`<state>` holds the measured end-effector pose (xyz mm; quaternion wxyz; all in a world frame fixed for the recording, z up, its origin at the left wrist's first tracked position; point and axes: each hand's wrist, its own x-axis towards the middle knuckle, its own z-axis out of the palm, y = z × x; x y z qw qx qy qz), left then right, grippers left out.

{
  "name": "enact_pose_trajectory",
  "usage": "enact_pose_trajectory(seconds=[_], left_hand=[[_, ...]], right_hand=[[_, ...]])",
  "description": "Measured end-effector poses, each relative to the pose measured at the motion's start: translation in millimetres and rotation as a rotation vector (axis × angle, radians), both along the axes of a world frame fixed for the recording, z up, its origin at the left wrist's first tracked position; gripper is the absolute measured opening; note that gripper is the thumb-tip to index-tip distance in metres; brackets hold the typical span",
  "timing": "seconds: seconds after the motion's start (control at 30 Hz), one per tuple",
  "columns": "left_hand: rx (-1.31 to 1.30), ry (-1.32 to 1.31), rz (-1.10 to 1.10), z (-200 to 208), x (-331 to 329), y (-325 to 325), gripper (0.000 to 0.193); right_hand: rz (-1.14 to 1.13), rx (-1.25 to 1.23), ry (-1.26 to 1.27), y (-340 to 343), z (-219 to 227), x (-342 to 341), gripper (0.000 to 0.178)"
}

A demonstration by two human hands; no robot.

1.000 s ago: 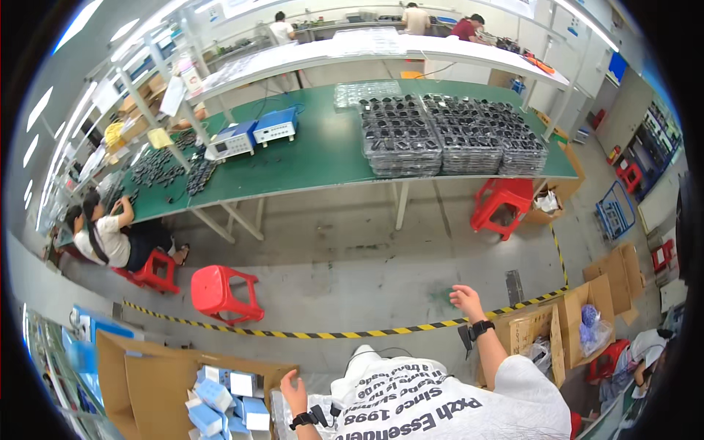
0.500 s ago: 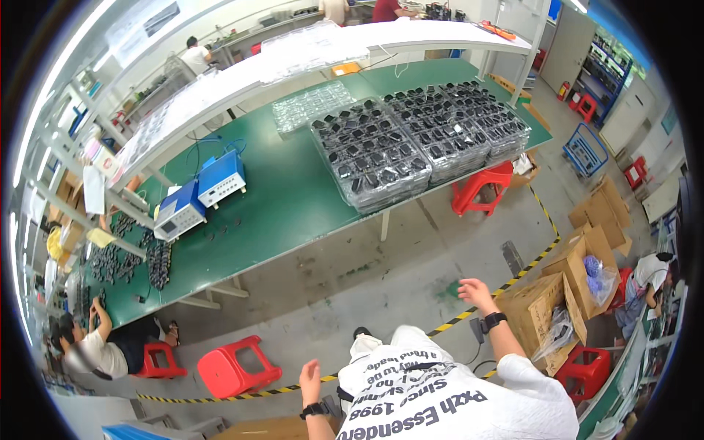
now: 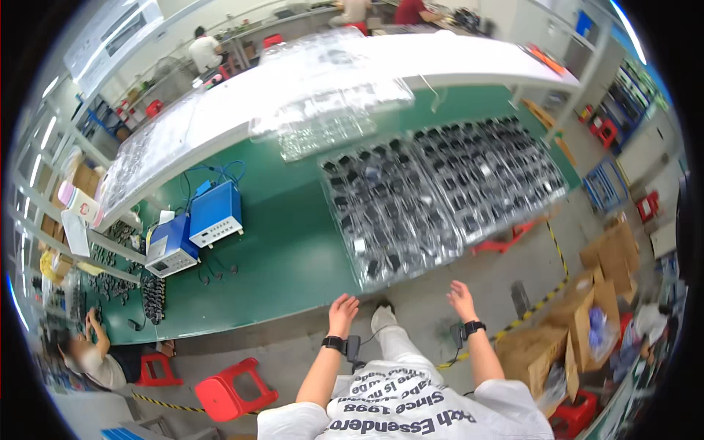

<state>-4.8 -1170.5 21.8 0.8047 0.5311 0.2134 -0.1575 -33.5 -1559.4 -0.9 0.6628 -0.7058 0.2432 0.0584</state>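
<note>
My left hand (image 3: 342, 313) hangs open over the near edge of the green workbench (image 3: 286, 249), holding nothing. My right hand (image 3: 462, 299) is open too, fingers apart, just in front of the bench and below the stacked clear trays of small black parts (image 3: 389, 213). A second block of such trays (image 3: 484, 176) lies to the right. Both wrists wear black bands. My white printed shirt and one leg with a white shoe (image 3: 381, 319) show below the hands.
Two blue-and-white boxes (image 3: 194, 227) with cables sit on the bench's left part. A white shelf (image 3: 330, 81) with clear trays runs above. A person (image 3: 92, 352) sits at far left beside red stools (image 3: 227, 385). Cardboard boxes (image 3: 587, 308) stand right; yellow-black floor tape (image 3: 543, 301) crosses there.
The view has closed in on the green bench, which now fills the middle. Both hands have come up and forward to the bench edge; the stools and cardboard slid toward the rim.
</note>
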Motion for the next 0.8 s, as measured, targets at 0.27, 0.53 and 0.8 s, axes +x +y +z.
enact_pose_trajectory(seconds=[0.27,0.53,0.8], left_hand=[[0.212,0.056,0.319,-121.5,82.4,-70.5,0.022],[0.372,-0.639,0.127,-196.4,87.8,-81.2,0.052],[0.051,0.100,-0.077,-141.1,98.6,-13.9,0.082]], right_hand=[[0.147,-0.350,0.158,-46.7,-38.2,103.8,0.045],[0.339,-0.564,0.045,-105.2,-108.7,120.4,0.051],[0.396,-0.422,0.073,-76.8,-113.2,73.6,0.044]])
